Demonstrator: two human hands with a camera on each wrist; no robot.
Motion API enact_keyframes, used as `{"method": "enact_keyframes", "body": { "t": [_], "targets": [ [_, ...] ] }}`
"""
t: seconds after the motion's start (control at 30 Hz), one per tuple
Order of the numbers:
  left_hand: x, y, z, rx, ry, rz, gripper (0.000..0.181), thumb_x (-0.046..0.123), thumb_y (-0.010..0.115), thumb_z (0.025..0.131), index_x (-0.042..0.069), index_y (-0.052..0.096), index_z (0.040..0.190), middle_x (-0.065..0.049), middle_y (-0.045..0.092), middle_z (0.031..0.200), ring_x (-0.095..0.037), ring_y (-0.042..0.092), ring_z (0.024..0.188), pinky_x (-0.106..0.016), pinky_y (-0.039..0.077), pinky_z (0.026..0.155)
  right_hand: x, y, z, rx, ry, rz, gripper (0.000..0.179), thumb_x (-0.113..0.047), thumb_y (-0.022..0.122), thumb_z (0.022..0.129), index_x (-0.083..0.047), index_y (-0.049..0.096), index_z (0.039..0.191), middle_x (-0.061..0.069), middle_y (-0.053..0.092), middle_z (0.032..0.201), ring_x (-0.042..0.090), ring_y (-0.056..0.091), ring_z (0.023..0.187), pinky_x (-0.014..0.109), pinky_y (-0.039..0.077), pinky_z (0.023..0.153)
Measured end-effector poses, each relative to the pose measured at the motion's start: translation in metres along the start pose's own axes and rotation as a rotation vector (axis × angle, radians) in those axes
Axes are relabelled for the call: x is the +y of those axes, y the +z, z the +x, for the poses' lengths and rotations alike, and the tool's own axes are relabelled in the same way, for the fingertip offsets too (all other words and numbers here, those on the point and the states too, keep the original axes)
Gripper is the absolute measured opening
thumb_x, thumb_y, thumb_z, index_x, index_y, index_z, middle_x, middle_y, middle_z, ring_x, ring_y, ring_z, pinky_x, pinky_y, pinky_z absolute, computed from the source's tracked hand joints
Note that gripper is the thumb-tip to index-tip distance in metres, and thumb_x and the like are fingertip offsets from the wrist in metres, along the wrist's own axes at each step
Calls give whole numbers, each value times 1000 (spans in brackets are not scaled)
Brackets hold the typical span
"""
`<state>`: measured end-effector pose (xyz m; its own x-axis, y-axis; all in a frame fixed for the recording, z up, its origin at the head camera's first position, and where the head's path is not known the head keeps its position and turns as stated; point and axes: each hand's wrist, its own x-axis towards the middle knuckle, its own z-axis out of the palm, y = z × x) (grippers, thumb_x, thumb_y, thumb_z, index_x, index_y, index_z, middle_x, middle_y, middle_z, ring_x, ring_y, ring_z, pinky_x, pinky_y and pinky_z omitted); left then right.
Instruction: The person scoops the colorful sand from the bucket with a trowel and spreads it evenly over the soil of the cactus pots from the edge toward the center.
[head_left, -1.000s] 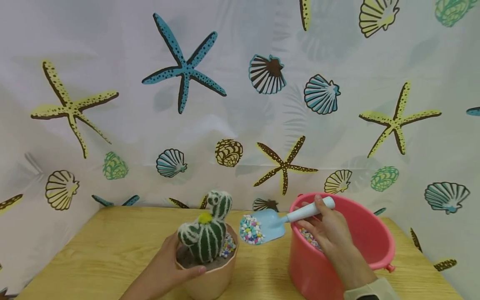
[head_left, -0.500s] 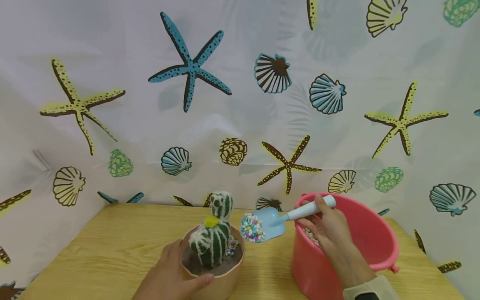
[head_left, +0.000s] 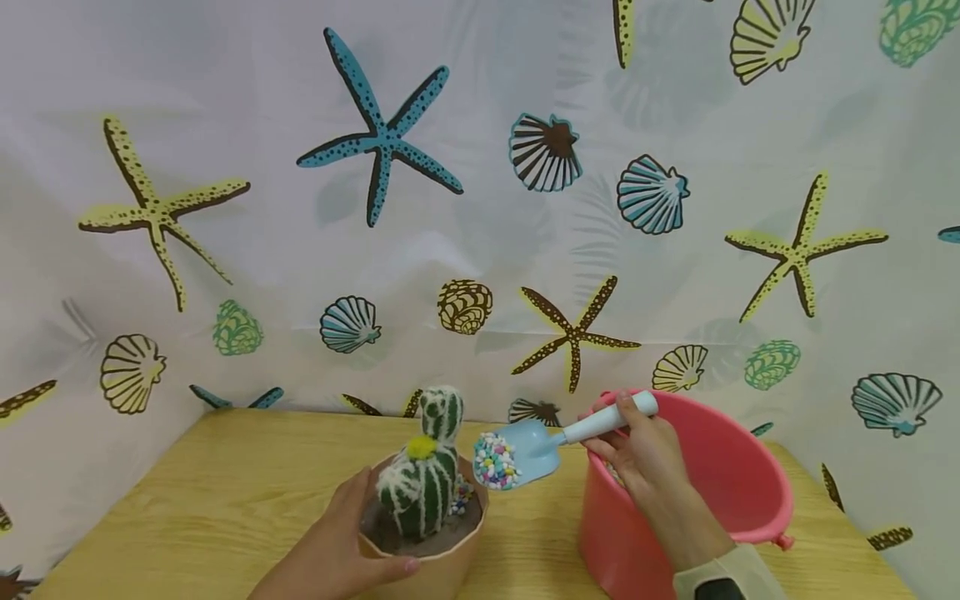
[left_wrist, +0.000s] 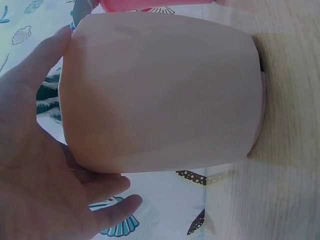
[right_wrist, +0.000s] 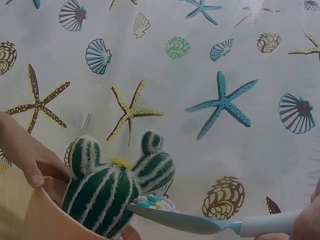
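Note:
In the head view my left hand [head_left: 337,533] grips a peach flowerpot [head_left: 438,575] by its left side, thumb across the front near the rim. A fuzzy green cactus [head_left: 427,500] with white stripes and a yellow flower stands in grey soil there. Colored pebbles [head_left: 462,495] lie on the soil at the right. My right hand [head_left: 656,462] holds a light blue toy shovel [head_left: 536,450] by its handle. Its blade carries a heap of colored pebbles [head_left: 495,460], and its tip is at the pot's right rim. In the right wrist view the blade [right_wrist: 185,219] is nearly level beside the cactus.
A pink bucket [head_left: 615,533] stands on the wooden table [head_left: 217,492] at the right, under my right forearm. Only a bit of its contents shows. A white sheet [head_left: 480,225] printed with starfish and shells hangs behind the table.
The cactus pot has turned slightly in my left hand and the cactus now leans less to the left. The loaded shovel has shifted a little left, toward the pot's rim.

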<state>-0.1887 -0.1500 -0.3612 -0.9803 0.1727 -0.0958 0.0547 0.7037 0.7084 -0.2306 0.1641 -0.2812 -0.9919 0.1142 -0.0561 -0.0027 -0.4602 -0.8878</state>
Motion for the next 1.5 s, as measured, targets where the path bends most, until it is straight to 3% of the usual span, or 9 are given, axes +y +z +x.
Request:
{"method": "enact_keyframes", "body": {
  "t": [0.23, 0.47, 0.77, 1.1, 1.2, 1.33, 1.5],
  "targets": [
    [1, 0, -1, -8, -24, 20, 125, 59, 75, 71, -5, 4, 151, -32, 15, 152, -55, 33, 129, -64, 40, 96, 3, 4, 1, 11, 1, -33, 25, -19, 40, 103, 0, 43, 119, 9, 51, 102, 20, 62, 89, 51, 44, 97],
    [0, -1, -2, -8, -28, 18, 124, 59, 75, 72, -6, 3, 150, -32, 13, 152, -55, 34, 129, -64, 40, 96, 7, 13, 4, 17, -19, -84, 24, -19, 40, 103, -1, 40, 119, 15, 47, 109, 21, 64, 86, 52, 44, 96],
    [0, -1, -3, -12, -29, 3, 123, 59, 74, 73, -4, 4, 151, -32, 13, 152, -56, 33, 129, -65, 40, 94, 9, 20, 4, 24, -36, -161, 37, -21, 43, 102, 4, 36, 128, 20, 48, 116, 19, 64, 86, 50, 46, 93],
    [1, -1, -4, -6, -8, 3, 121, 59, 74, 73, -3, 5, 151, -31, 14, 152, -55, 33, 129, -65, 39, 95, 10, 26, 2, -11, -87, -221, 31, -20, 48, 101, 5, 42, 120, 9, 57, 99, 14, 65, 82, 46, 52, 88],
    [2, -1, -4, -4, -16, 10, 122, 59, 74, 73, -4, 5, 151, -31, 14, 152, -55, 33, 129, -65, 39, 96, 11, 28, 1, -26, -107, -248, 30, -19, 49, 100, 4, 42, 119, 12, 55, 104, 14, 66, 84, 46, 53, 86],
    [3, -1, -4, -6, -32, 11, 123, 60, 74, 72, -4, 6, 151, -31, 15, 152, -54, 34, 129, -66, 38, 96, 12, 32, 0, -40, -164, -298, 27, -17, 50, 100, 3, 43, 116, 17, 53, 109, 15, 67, 83, 45, 55, 81],
    [2, 0, -3, -3, -24, 2, 122, 59, 75, 72, -3, 6, 151, -30, 16, 152, -53, 36, 128, -65, 39, 96, 10, 37, -1, -40, -246, -356, 22, -16, 53, 98, 2, 47, 110, 12, 56, 97, 11, 66, 75, 37, 59, 71]
  ]
}}
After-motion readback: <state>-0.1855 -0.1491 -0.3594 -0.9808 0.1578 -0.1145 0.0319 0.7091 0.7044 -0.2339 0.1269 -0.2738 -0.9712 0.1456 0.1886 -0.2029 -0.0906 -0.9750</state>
